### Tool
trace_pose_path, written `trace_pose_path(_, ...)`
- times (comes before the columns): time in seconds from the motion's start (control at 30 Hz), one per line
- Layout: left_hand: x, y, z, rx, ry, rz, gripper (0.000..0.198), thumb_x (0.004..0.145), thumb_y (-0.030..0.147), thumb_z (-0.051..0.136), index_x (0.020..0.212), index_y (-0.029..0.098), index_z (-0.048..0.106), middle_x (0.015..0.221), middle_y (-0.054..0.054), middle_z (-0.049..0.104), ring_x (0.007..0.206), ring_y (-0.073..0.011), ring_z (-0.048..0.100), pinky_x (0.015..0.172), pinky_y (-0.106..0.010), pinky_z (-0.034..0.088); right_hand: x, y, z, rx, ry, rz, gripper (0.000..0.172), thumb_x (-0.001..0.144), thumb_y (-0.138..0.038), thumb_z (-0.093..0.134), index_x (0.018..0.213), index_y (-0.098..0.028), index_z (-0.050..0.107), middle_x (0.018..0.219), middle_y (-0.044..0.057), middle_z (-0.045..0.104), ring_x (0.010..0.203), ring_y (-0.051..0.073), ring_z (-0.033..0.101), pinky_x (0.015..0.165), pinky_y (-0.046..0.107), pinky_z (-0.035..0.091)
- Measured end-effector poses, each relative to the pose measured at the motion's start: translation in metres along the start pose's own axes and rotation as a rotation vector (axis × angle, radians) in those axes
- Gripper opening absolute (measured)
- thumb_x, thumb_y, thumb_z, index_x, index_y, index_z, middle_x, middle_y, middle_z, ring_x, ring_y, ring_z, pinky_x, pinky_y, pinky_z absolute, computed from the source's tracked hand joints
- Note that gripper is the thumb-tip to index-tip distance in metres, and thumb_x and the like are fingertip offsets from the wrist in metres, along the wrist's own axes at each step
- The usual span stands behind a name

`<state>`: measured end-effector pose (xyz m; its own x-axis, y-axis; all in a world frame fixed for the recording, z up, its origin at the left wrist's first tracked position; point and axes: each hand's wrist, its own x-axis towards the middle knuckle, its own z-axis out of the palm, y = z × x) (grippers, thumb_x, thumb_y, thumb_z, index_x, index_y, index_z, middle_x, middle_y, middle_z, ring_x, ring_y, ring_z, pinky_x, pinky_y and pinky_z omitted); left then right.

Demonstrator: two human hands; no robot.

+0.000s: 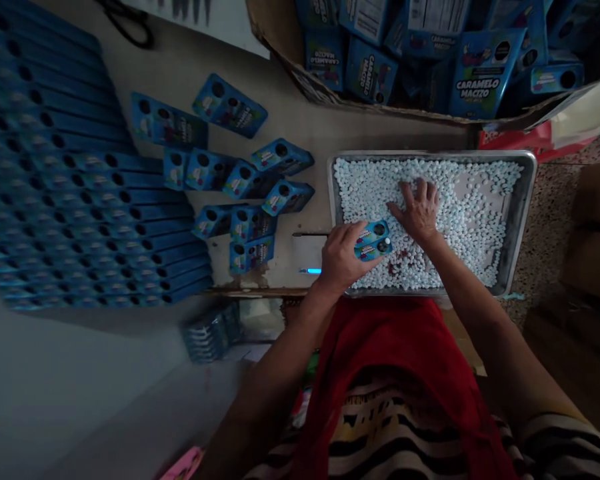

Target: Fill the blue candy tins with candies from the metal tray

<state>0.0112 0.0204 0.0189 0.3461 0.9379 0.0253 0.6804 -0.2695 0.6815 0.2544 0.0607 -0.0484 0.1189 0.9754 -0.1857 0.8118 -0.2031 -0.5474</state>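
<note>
My left hand [341, 257] is closed around a small blue candy box [374, 241] at the near left edge of a metal tray [523, 220]. Small white round candies [370, 190] cover most of the tray. My right hand [418, 212] lies on the candies in the tray's middle, fingers spread and pointing away from me. A white candy sits at the box's hole.
Several filled blue boxes [253, 200] lie scattered on the table left of the tray. Rows of flat blue boxes [80, 193] are stacked at far left. A cardboard carton [280, 33] of blue boxes stands behind the tray. A red apron covers my lap.
</note>
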Motion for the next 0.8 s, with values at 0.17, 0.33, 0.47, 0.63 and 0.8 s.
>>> trace_pose_path(0.17,-0.012,-0.014,0.001,-0.056,0.086,-0.017,0.082,0.072,0.054,0.102,0.139,0.025,0.065,0.128,-0.013,0.074,0.120,-0.0352,0.071,0.111,-0.049,0.059,-0.031,0.001,0.001,0.265,-0.054,0.123,0.026,0.092,-0.046,0.077,0.103,-0.023,0.075,0.112,0.014,0.077,0.115,0.035,0.068,0.100,0.051,0.056)
trace_pose_path(0.33,-0.008,-0.033,0.020,-0.253,0.127,-0.173,0.101,0.055,0.061,0.108,0.137,0.030,0.059,0.131,-0.010,0.068,0.124,-0.0332,0.070,0.109,-0.050,0.061,-0.050,0.002,-0.029,0.991,-0.068,0.576,0.039,0.076,-0.055,0.087,0.094,-0.026,0.069,0.087,0.002,0.073,0.079,0.020,0.067,0.063,0.030,0.048)
trace_pose_path(0.47,-0.007,-0.037,0.022,-0.477,0.006,-0.336,0.074,0.079,0.064,0.093,0.135,0.026,0.064,0.132,-0.009,0.072,0.120,-0.0261,0.073,0.105,-0.040,0.062,-0.055,0.000,-0.046,1.454,-0.130,0.688,0.045,0.076,-0.065,0.086,0.088,-0.025,0.068,0.077,-0.001,0.069,0.062,0.012,0.057,0.050,0.025,0.040)
trace_pose_path(0.63,-0.002,-0.032,0.007,-0.576,0.017,-0.484,0.060,0.084,0.062,0.088,0.124,0.020,0.076,0.107,-0.005,0.081,0.094,-0.0220,0.078,0.083,-0.031,0.066,-0.055,-0.015,-0.048,1.728,-0.246,0.643,0.047,0.074,-0.062,0.089,0.074,-0.026,0.058,0.056,-0.008,0.050,0.044,0.008,0.022,0.037,0.024,0.017)
trace_pose_path(0.8,0.011,-0.015,-0.025,-0.325,0.112,-0.245,0.055,0.089,0.063,0.087,0.125,0.023,0.078,0.118,-0.008,0.082,0.108,-0.0270,0.079,0.097,-0.037,0.065,-0.047,-0.062,-0.062,1.909,-0.218,0.330,0.046,0.086,-0.058,0.083,0.071,-0.025,0.053,0.081,0.000,0.069,0.049,0.009,0.034,0.038,0.026,0.032)
